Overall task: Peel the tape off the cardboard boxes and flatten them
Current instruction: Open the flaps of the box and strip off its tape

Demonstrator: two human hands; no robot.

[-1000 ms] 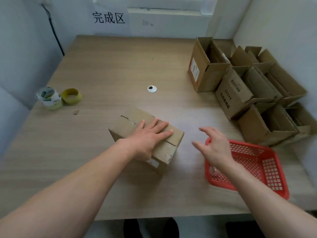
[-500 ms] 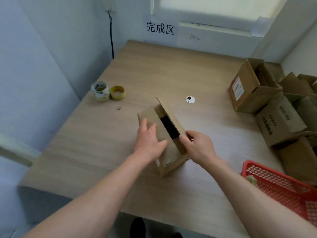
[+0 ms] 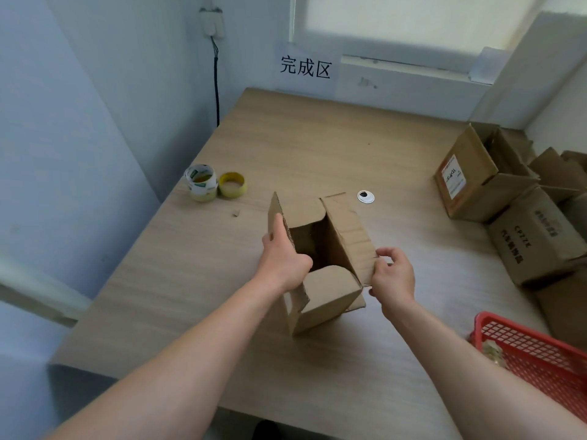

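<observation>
A small brown cardboard box stands on the wooden table in front of me, its top flaps spread and the dark inside showing. My left hand grips the left flap, thumb along its edge. My right hand pinches the edge of the right flap, which leans outward. The near flap is folded down toward me.
Several more brown boxes are piled at the right against the wall. A red plastic basket sits at the near right. Two tape rolls stand at the left edge. A round cable grommet lies behind the box.
The top flaps have been pulled wide apart, from a narrow slit to a fully open top. My right hand moved out with the right flap; my left hand went from the box's side to its left flap.
</observation>
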